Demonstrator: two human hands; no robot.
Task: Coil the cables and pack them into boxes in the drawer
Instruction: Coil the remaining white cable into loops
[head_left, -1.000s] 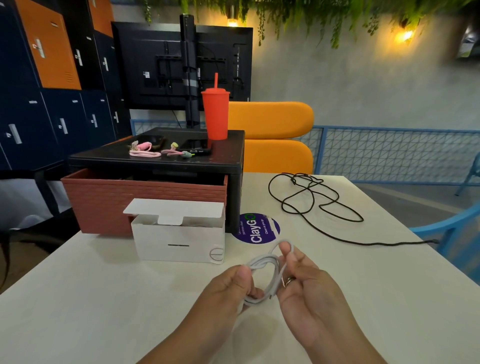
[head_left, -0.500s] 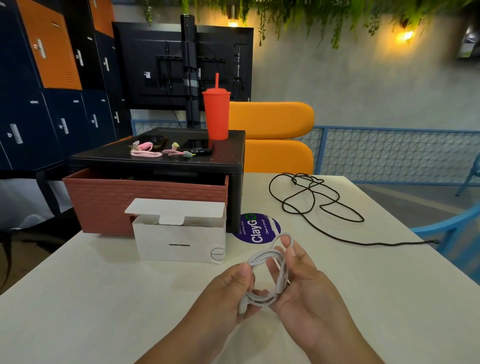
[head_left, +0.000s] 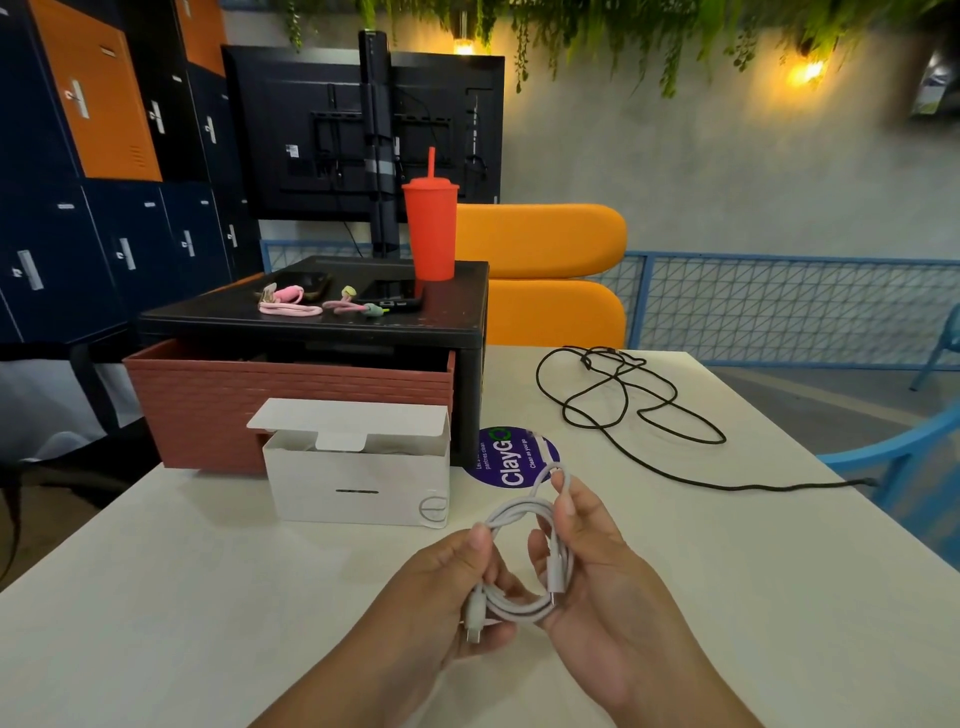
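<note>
The white cable coil (head_left: 519, 609) has widened, its long axis running near-far and one plug pointing near. The left hand (head_left: 447, 587) pinches it and the right hand (head_left: 602, 582) grips it.

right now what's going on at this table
A person is coiling a white cable above the table. The left hand pinches the coil near one connector, and the right hand holds its other side. An open white box stands in front of the pulled-out drawer. A black cable lies loose on the table, not yet coiled.
</note>
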